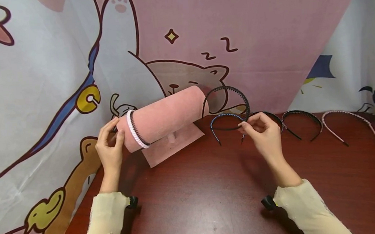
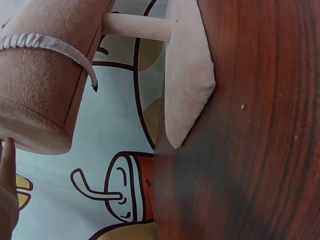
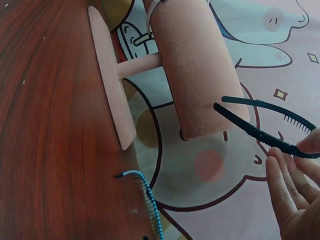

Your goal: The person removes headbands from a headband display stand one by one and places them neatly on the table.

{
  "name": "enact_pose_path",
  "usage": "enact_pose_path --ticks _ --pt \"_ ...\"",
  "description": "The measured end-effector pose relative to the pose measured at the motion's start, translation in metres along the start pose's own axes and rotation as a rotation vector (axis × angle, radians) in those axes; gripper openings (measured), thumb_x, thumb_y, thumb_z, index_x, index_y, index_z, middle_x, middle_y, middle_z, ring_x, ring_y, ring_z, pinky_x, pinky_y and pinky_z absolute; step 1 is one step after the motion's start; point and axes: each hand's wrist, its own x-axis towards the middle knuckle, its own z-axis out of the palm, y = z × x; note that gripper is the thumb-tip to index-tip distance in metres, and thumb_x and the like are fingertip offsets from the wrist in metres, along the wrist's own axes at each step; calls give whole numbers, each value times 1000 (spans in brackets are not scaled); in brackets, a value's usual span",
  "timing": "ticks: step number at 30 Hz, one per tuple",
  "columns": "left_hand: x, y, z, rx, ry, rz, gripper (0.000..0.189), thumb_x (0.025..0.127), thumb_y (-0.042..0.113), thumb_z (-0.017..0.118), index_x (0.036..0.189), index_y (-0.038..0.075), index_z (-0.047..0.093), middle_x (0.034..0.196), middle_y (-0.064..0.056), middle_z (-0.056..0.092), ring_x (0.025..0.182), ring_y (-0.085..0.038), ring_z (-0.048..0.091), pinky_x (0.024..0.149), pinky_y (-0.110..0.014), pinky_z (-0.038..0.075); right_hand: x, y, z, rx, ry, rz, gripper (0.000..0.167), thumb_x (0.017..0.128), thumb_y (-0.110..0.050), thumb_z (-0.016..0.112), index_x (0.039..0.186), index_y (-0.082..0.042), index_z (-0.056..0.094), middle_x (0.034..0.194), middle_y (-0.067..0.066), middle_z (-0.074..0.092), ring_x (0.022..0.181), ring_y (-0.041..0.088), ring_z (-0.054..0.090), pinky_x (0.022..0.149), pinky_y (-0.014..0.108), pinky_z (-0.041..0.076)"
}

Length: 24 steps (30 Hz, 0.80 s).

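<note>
A pink padded headband stand (image 1: 170, 113), a roll on a post and flat base, leans up to the right. Around its left end sits a white ribbed headband (image 1: 136, 130). My left hand (image 1: 109, 142) touches that end with its fingertips; in the left wrist view one finger (image 2: 9, 160) meets the roll's end face. My right hand (image 1: 264, 132) pinches a black toothed headband (image 1: 244, 95) by one side between thumb and fingers. In the right wrist view, the black headband's two tips (image 3: 225, 102) overlap the roll's right end.
Along the back right of the dark red wooden table (image 1: 202, 205) stand several headbands: a blue one (image 1: 225, 115), black ones (image 1: 302, 114) and a pinkish one (image 1: 347, 112). A cartoon-printed cloth (image 1: 249, 22) rises right behind the stand and down the left side.
</note>
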Motion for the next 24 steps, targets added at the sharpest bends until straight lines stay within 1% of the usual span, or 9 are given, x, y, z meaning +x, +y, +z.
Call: enact_pose_path --ticks 5,7,10,12,17,21,24 --pt "0 0 0 -3 4 -6 33 88 -1 65 121 -6 68 128 -28 63 121 -12 62 92 -16 54 -1 3 -8 5 -28 24 9 89 5 67 88 6 58 75 -9 75 65 4 73 65 20 60" --pt "0 0 0 0 5 -6 33 88 -2 65 121 -6 68 128 -24 65 120 -12 62 92 -17 55 -2 4 -10 6 -40 31 8 89 5 67 89 6 59 75 -8 75 65 5 73 65 21 60" --pt "0 0 0 3 6 -4 33 88 -2 65 121 -6 68 127 -20 67 120 -12 62 92 -17 54 -3 6 -14 -21 -55 37 7 89 5 66 90 6 59 76 -9 74 65 5 73 65 20 60" --pt "0 0 0 5 1 -1 33 88 -3 65 121 -7 68 128 -21 66 120 -12 62 92 -16 54 -4 7 -16 -64 -65 37 7 90 4 66 91 7 60 76 -11 74 65 4 72 65 20 60" --pt "0 0 0 1 -3 1 33 88 -3 65 121 -8 67 128 -30 62 120 -11 62 92 -16 54 -5 10 -22 -135 -91 59 12 91 0 66 96 9 60 75 -15 73 65 3 72 65 20 60" --pt "0 0 0 5 2 -4 33 88 -4 65 121 -6 68 128 -28 63 120 -10 62 93 -18 55 -5 13 -25 -156 -110 88 9 91 1 65 97 7 62 75 -17 72 66 2 72 65 20 60" --pt "0 1 0 8 3 -2 34 87 -4 65 121 -6 68 128 -27 64 120 -10 63 93 -19 55 -5 14 -27 -189 -121 100 12 92 -2 66 98 7 63 75 -19 71 66 1 72 65 19 60"
